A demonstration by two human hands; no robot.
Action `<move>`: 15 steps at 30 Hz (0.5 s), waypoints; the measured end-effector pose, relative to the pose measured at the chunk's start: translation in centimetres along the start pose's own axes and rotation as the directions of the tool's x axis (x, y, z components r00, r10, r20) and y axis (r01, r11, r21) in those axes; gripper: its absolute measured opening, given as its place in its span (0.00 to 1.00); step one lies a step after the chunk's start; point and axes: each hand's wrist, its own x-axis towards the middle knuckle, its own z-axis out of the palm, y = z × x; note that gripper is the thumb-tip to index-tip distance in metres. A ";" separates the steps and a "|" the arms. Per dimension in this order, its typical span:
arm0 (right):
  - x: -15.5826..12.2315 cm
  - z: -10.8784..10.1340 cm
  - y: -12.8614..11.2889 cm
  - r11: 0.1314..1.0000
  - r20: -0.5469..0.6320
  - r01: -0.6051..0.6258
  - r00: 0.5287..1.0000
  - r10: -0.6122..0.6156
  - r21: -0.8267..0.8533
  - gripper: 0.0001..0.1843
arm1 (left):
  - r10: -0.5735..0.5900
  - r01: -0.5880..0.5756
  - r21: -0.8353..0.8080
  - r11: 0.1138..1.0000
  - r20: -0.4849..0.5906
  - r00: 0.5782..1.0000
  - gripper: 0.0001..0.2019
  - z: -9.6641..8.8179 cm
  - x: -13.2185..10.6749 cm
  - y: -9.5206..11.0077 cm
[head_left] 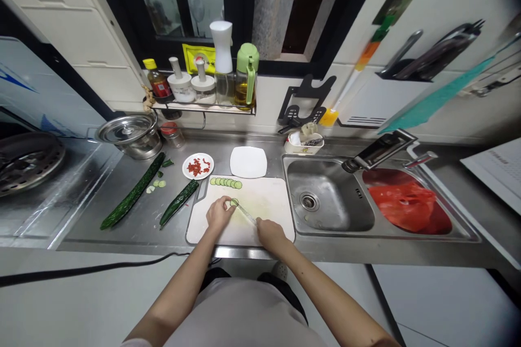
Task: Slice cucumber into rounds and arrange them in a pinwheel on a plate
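Observation:
My left hand [218, 213] is curled over a short cucumber piece [233, 202] on the white cutting board [268, 200]. My right hand [269, 232] grips a knife [246, 213] whose blade rests against the cucumber piece. A row of cut cucumber slices [226, 182] lies at the board's far edge. A whole cucumber [133, 191] and a half cucumber [179, 202] lie on the steel counter to the left.
A small plate of red chopped bits [198, 166] and a white square plate [248, 162] sit behind the board. A steel pot [131, 134] stands far left. The sink [325, 200] is right of the board, with a red basin [407, 206] beyond. A condiment rack [203, 87] hangs on the wall.

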 end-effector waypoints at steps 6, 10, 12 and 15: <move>-0.3 0.5 0.5 1.000 -0.001 -0.001 1.000 0.001 0.005 0.17 | -0.011 0.011 0.009 1.000 0.009 1.000 0.14 -0.1 0.0 0.1; -0.1 0.5 0.5 1.000 0.007 -0.010 1.000 0.010 0.013 0.17 | -0.010 0.010 0.012 1.000 0.010 1.000 0.12 -0.1 0.0 0.1; 0.0 0.4 0.4 1.000 0.006 -0.007 1.000 0.006 0.019 0.17 | -0.007 0.007 0.013 1.000 0.006 1.000 0.11 0.0 0.0 0.1; 0.2 0.2 0.1 1.000 0.004 -0.010 1.000 0.010 0.022 0.17 | -0.008 0.008 0.011 1.000 0.000 1.000 0.11 0.0 0.0 0.0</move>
